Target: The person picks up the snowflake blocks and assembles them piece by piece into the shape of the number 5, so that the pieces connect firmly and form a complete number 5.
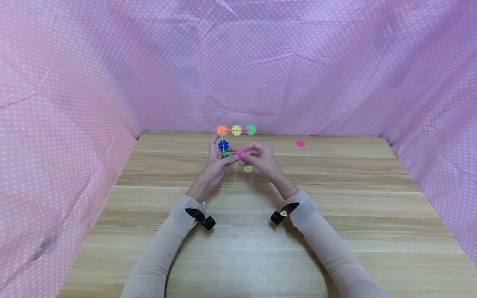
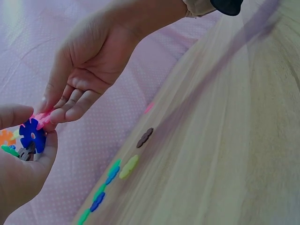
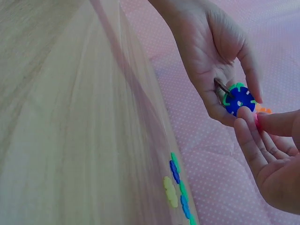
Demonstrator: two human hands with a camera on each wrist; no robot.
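Note:
My left hand (image 1: 215, 164) grips a linked model of notched plastic discs. In it are a blue disc (image 1: 223, 145), an orange disc (image 1: 222, 130), a yellow disc (image 1: 236, 130) and a green disc (image 1: 251, 129), joined by pieces seen edge-on. Between the thumb and fingertips of my right hand (image 1: 263, 159) is a pink disc (image 2: 43, 119), right against the blue disc in the left wrist view. A dark grey disc (image 2: 27, 152) lies in the left palm, below the blue one. Fingers partly hide the joint.
On the wooden table (image 1: 238, 248), a yellow disc (image 1: 247, 169) lies below the hands and a pink disc (image 1: 300, 143) lies to the far right. The left wrist view shows a brown disc (image 2: 145, 137) and several green and blue discs (image 2: 97, 201) along the edge. Pink dotted cloth (image 1: 238, 74) surrounds the table.

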